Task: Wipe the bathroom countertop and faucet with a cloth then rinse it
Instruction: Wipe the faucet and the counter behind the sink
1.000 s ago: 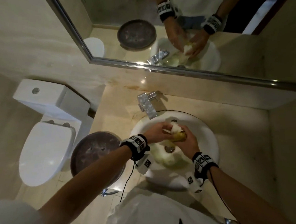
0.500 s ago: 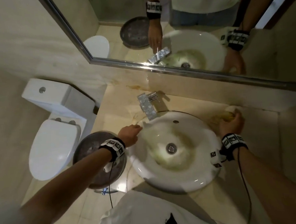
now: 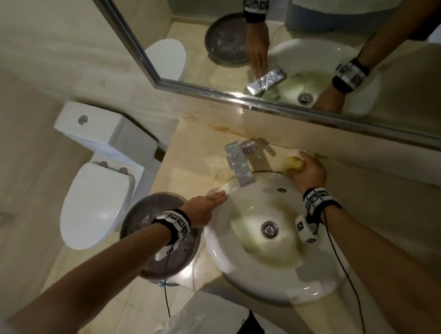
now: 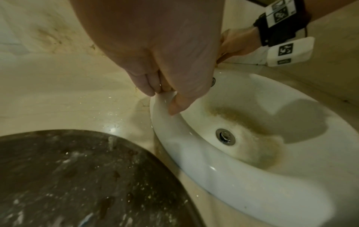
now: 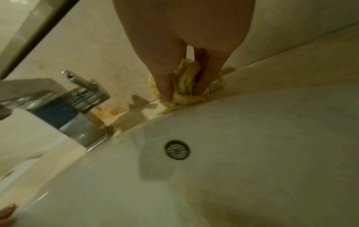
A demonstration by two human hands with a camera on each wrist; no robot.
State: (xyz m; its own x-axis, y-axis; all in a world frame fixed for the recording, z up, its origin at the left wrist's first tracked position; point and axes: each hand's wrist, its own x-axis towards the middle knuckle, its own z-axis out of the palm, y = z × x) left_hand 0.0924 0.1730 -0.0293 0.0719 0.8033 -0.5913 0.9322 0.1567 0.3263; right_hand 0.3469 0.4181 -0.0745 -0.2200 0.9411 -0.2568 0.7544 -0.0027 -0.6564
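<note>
My right hand (image 3: 300,165) grips a crumpled yellow cloth (image 3: 292,163) and presses it onto the beige countertop (image 3: 188,166) behind the white sink (image 3: 322,284), just right of the chrome faucet (image 3: 240,165). In the right wrist view the right hand (image 5: 180,93) has its fingers curled round the cloth (image 5: 184,83), which sits at the seam with the backsplash; the faucet (image 5: 77,98) is to its left. My left hand (image 3: 217,196) lies with straight fingers on the sink's left rim. In the left wrist view the left hand (image 4: 163,99) touches the rim of the sink (image 4: 174,127) and holds nothing.
A dark round lid (image 3: 145,218) sits low, left of the sink, and a white toilet (image 3: 97,200) stands beyond it. A framed mirror (image 3: 157,77) hangs above the backsplash, which carries a rusty stain (image 3: 224,128). The basin has a yellowish film around its drain (image 3: 269,228).
A second ago both hands held the cloth over the basin. The left hand went to the left rim; the right hand carried the cloth to the back counter, then slid it left toward the faucet.
</note>
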